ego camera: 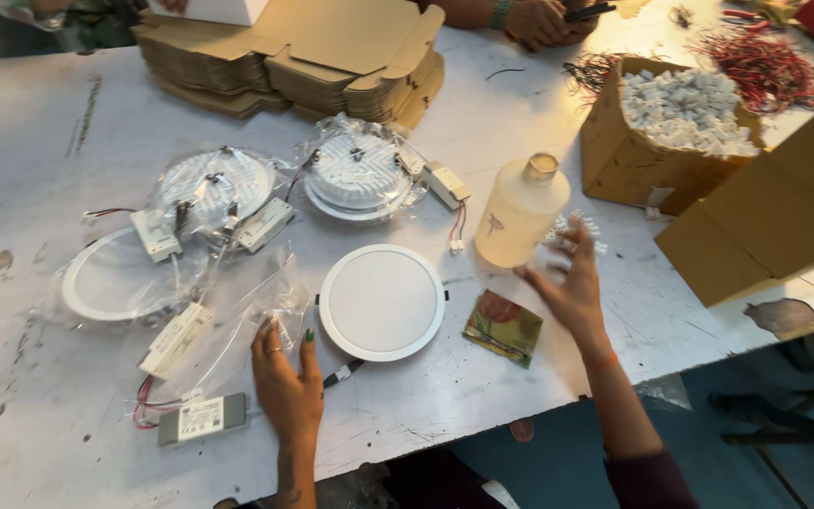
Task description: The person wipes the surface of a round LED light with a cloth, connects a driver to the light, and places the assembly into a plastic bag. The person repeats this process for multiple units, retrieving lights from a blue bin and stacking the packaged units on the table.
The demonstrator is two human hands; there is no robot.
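The round white panel light (382,302) lies face up at frame centre, btwn your two hands. It looks light and stiff, w/ a smooth face that is probably slippery and easily scuffed, so take it by the rim, not the face.

Your left hand (286,377) rests flat on the table just lower left of it, fingers loosely spread, holding nothing, near the clear plastic bag (237,302). Your right hand (567,283) hovers to its right, open and empty, close to the translucent bottle (520,212).

A small foil packet (503,327) lies btwn light and right hand. Bagged lights (360,170) sit further up; flat cartons (294,66) top centre; a box of white connectors (685,113) upper right.
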